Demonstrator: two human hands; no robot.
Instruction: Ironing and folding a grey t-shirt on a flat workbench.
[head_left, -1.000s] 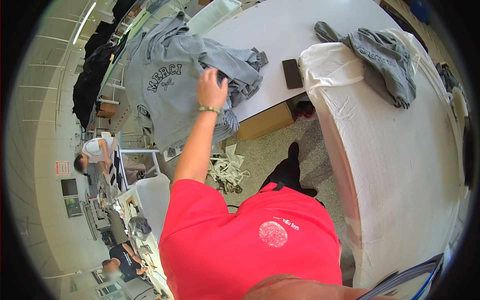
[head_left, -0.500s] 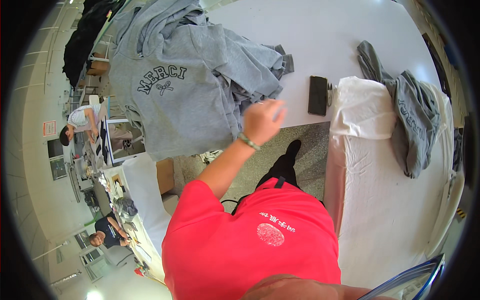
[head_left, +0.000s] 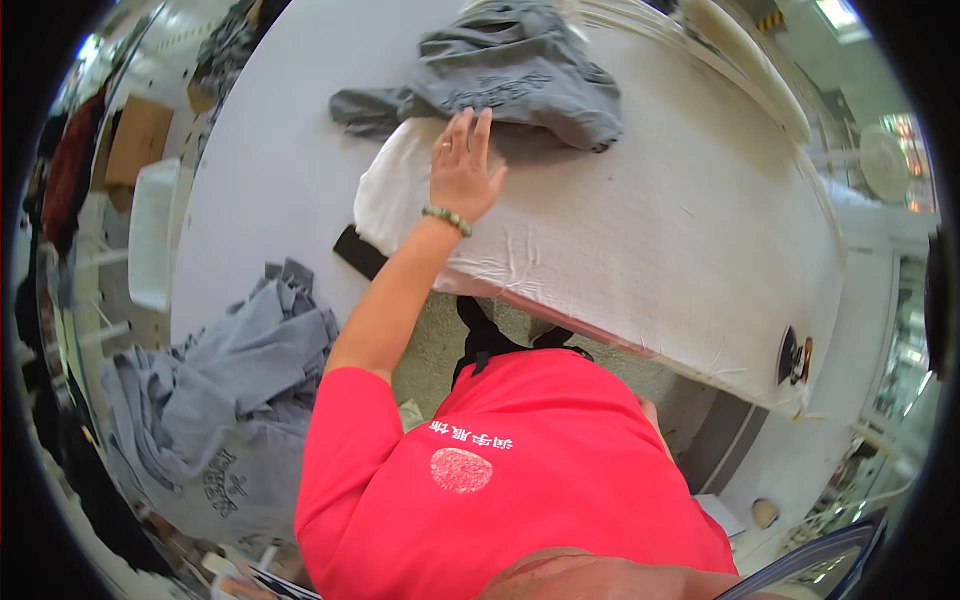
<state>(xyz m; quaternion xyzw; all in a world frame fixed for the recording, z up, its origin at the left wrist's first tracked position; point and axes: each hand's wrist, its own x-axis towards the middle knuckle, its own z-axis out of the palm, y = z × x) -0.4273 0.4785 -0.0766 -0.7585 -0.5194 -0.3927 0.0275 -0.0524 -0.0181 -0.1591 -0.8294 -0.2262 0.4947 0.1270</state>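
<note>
Left hand (head_left: 465, 172) now across from one grey pile (head_left: 235, 375) to one grey sweatshirt (head_left: 515, 65), grip spread and empty, right grip unclear

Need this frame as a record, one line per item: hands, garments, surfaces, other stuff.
left hand: open, fingers extended, at the grey garment's near edge; contact unclear
wrist: green beaded bracelet
right arm: sliver of skin beside the red shirt; hand state unreadable
grey garment: crumpled, dark lettering, on the covered table
covered table: cream cloth cover
white table: left of the covered one
pile of grey garments: lower left
black flat object: between left forearm and white table
white bin: beyond white table
</note>
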